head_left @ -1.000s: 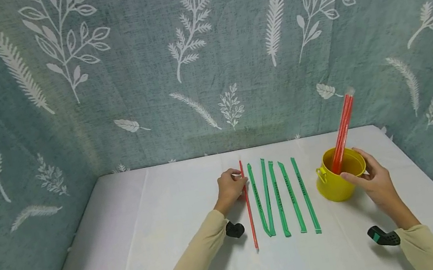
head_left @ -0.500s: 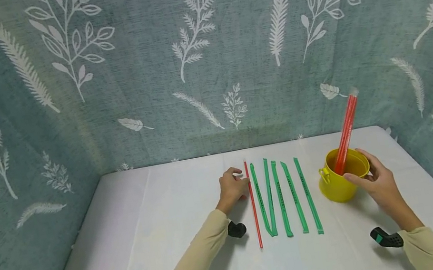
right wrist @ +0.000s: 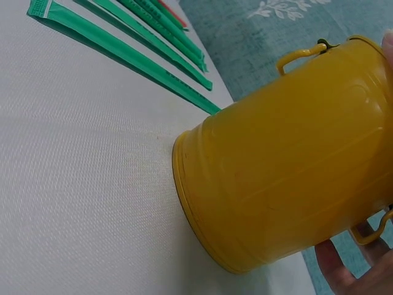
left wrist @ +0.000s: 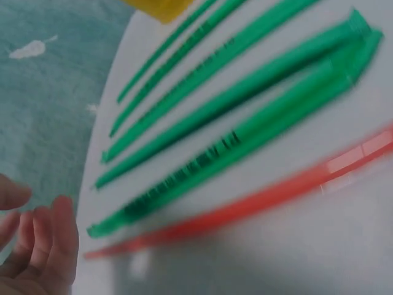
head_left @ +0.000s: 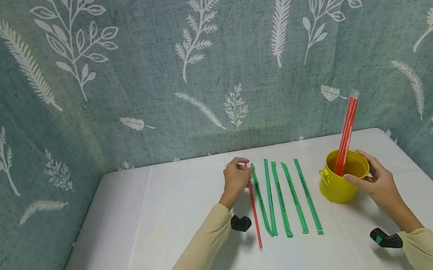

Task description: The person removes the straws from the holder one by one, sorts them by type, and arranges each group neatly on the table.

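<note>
My left hand (head_left: 236, 179) is over the far end of a single red straw (head_left: 256, 222) lying on the table. In the left wrist view its loosely bent fingers (left wrist: 62, 236) hold nothing, with the tip of the red straw beside them. Right of it lie several straws in green printed wrappers; the nearest green-wrapped straw (head_left: 261, 204) has its far end by my fingertips. My right hand (head_left: 377, 181) grips the rim of a small yellow bucket (head_left: 336, 188), thumb at the near side and fingers round the far right. A bundle of red straws (head_left: 347, 133) in clear wrap leans inside the bucket.
The white table (head_left: 170, 220) ends at a green-grey leaf-patterned cloth (head_left: 164, 134) behind and at the sides. The rightmost green-wrapped straw (head_left: 310, 200) lies a little left of the bucket. Small handle loops (right wrist: 301, 56) stick out from the bucket's side.
My left hand has moved slightly away from me and to the right, toward the far ends of the straws. My right hand stays on the bucket. The head view has shifted a little.
</note>
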Demonstrator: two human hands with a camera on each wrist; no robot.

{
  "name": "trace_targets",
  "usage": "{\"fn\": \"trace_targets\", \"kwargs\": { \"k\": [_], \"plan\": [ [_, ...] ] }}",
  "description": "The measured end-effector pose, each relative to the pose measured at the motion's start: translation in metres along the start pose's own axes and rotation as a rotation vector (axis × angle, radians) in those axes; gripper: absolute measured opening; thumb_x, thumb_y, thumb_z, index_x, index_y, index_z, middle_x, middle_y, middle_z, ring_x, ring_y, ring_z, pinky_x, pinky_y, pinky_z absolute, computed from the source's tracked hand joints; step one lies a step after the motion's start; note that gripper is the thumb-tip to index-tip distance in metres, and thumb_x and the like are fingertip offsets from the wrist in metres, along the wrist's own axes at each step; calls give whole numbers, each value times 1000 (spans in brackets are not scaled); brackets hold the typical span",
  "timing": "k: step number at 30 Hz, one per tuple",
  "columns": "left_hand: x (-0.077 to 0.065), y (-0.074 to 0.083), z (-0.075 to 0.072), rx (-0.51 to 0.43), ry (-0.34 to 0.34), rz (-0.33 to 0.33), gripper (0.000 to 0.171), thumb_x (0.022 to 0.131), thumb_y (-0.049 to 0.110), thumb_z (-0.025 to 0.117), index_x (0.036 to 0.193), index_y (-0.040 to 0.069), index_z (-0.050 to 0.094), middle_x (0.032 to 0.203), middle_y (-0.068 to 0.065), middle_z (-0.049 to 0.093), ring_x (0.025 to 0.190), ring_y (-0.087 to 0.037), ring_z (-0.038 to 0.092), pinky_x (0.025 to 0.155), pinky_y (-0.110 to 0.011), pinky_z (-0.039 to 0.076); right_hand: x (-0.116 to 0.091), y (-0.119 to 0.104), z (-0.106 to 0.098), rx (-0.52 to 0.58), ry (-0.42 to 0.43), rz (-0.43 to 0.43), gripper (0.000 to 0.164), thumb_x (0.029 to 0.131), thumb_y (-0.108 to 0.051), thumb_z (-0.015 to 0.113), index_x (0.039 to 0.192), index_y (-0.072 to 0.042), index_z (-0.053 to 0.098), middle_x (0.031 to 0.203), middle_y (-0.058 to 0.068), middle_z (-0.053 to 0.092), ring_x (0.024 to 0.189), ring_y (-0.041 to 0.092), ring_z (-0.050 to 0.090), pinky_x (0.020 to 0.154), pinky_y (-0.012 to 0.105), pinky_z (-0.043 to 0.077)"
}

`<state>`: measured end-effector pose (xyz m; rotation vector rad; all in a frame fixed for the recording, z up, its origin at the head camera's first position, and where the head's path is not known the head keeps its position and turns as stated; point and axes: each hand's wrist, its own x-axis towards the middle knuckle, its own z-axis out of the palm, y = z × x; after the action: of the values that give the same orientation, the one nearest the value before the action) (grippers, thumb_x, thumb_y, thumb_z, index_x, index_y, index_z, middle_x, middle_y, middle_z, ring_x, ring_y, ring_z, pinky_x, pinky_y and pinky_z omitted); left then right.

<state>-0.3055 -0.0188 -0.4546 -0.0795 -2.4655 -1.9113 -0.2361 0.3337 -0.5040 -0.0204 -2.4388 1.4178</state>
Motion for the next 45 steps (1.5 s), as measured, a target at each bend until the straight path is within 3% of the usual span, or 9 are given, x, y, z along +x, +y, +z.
{"fn": "trace_targets", "kwargs": {
  "k": [7, 15, 20, 25, 28, 33, 40, 45],
  "plan": [
    [-3, 21, 11, -99, -26, -8, 20, 80, 12, 63, 99, 12, 59, 81, -9, 56, 77, -39, 58, 54, -43, 53, 3, 0, 0, -4, -2, 0, 70, 79, -35, 63, 137, -37, 23, 134, -8, 36, 113, 9, 37, 77, 1, 35],
    [-5, 44, 28, -163, -75, 61, 19, 82, 12, 61, 101, 13, 59, 82, -8, 57, 74, -31, 60, 55, -40, 53, 2, -16, -2, 4, -13, -15, 69, 80, -32, 63, 137, -36, 24, 134, -7, 37, 113, 9, 38, 78, 2, 36],
    [-13, 65, 37, -207, -114, 80, 19, 82, 10, 61, 101, 10, 60, 86, -10, 56, 67, -19, 59, 58, -42, 53, 8, -3, -1, -1, 3, -9, 70, 79, -34, 64, 136, -37, 24, 134, -9, 36, 116, 9, 36, 78, 2, 35],
    [-27, 92, 42, -215, -142, 108, 21, 83, 7, 58, 104, 5, 58, 91, -17, 57, 67, -16, 58, 60, -40, 53, 9, 6, 1, 5, 7, 1, 71, 78, -35, 64, 136, -37, 24, 134, -10, 36, 117, 9, 36, 78, 2, 36],
    [-32, 99, 48, -210, -157, 115, 21, 84, 7, 57, 105, 5, 58, 92, -17, 58, 68, -12, 58, 60, -37, 54, 6, 6, 1, 0, 7, 13, 71, 78, -36, 64, 136, -38, 24, 134, -10, 36, 118, 9, 35, 79, 3, 36],
    [-35, 105, 58, -214, -183, 125, 21, 84, 7, 57, 105, 6, 58, 94, -15, 58, 68, -8, 57, 63, -38, 53, 0, 0, 0, 21, 1, 20, 71, 79, -33, 65, 136, -36, 24, 134, -9, 36, 117, 8, 35, 79, 4, 36],
    [-26, 109, 79, -197, -188, 163, 22, 83, 8, 60, 104, 8, 59, 94, -11, 60, 74, -13, 60, 59, -26, 53, -8, -25, -6, 56, -27, -4, 70, 81, -27, 63, 139, -28, 24, 136, -3, 35, 116, 8, 36, 79, 4, 36],
    [-15, 102, 99, -175, -163, 164, 22, 81, 13, 63, 103, 15, 60, 90, 0, 61, 72, -6, 59, 58, -21, 51, -2, -14, -3, 48, -23, -4, 70, 80, -28, 64, 138, -32, 24, 136, -6, 36, 117, 8, 36, 79, 3, 37]
  ]
}}
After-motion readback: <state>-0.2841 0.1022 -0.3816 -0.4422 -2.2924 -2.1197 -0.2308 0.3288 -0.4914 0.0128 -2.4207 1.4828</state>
